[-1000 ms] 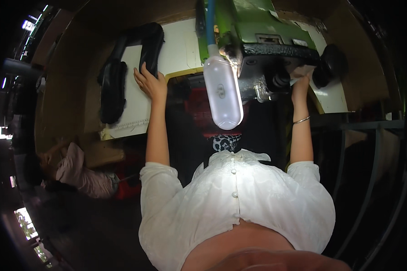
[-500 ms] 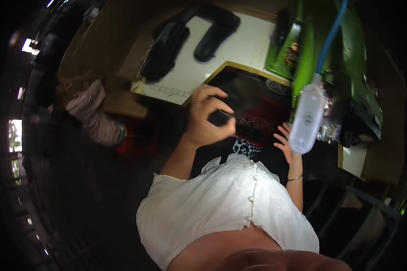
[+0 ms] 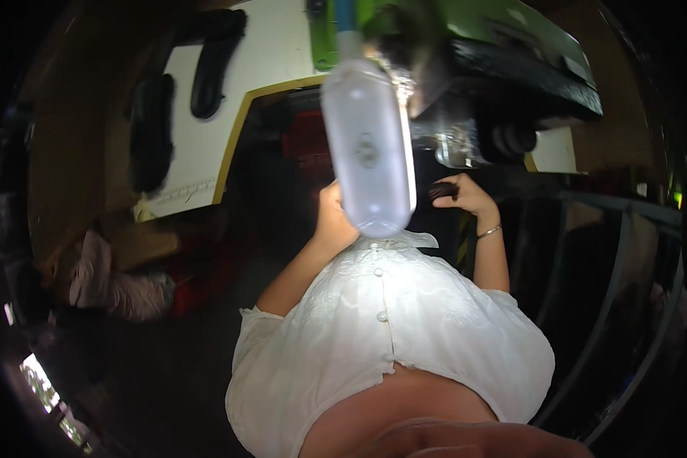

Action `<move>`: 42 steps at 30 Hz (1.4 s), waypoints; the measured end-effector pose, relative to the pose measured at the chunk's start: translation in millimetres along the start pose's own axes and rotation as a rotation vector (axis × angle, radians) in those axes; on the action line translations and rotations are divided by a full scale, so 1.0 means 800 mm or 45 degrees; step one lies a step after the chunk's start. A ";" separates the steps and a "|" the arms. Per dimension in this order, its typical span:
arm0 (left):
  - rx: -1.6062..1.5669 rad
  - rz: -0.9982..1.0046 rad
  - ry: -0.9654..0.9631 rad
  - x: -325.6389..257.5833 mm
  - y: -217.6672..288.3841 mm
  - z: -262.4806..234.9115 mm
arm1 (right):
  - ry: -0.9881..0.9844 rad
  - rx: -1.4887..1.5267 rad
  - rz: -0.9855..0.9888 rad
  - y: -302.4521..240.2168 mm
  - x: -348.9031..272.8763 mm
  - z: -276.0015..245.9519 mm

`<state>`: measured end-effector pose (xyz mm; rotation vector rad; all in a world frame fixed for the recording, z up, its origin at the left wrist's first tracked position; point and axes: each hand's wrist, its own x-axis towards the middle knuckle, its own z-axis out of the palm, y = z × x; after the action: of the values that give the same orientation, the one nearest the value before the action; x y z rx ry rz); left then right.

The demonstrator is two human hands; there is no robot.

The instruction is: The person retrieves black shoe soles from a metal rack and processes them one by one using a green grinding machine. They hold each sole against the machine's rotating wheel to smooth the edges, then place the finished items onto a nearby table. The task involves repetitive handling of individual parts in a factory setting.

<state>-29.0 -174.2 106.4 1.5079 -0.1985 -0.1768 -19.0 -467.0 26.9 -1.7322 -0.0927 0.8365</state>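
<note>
My right hand (image 3: 472, 197) is raised in front of the green machine, its fingers curled around a small dark, rounded piece (image 3: 441, 191). What kind of piece it is does not show. A frosted, capsule-shaped thing (image 3: 368, 153) on a blue stem hangs in front of my left hand (image 3: 333, 215). It covers the left fingers, so only the back of that hand and the wrist show, close to my white shirt. Above my hands stands the green machine (image 3: 504, 30), with dark and shiny metal parts on its near side.
Long black padded-looking pieces (image 3: 153, 133) lie on a white table (image 3: 271, 42) with a yellow edge and a cut-out. Something red (image 3: 304, 141) shows inside the cut-out. At the left is another person (image 3: 103, 278) in pale clothing. Dark metal bars (image 3: 622, 252) stand at the right.
My view has swung to the right. Earlier my left hand pinched a small dark piece and my right hand was spread; now the right hand holds a dark piece. The left fingers are now covered.
</note>
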 end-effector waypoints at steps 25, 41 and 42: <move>-0.318 -0.132 0.412 -0.016 -0.006 -0.075 | 0.967 1.501 -1.037 -0.161 0.019 0.086; 0.505 -0.027 -0.145 -0.008 -0.067 0.023 | 0.586 -0.198 -0.870 -0.178 0.027 0.068; 0.395 -0.018 -0.112 0.009 -0.050 0.026 | 0.594 -0.070 -0.873 -0.177 0.027 0.066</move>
<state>-26.3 -198.2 68.1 1.8115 -0.2958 -0.2318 16.4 -364.9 134.6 -1.7362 -0.3711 -0.0740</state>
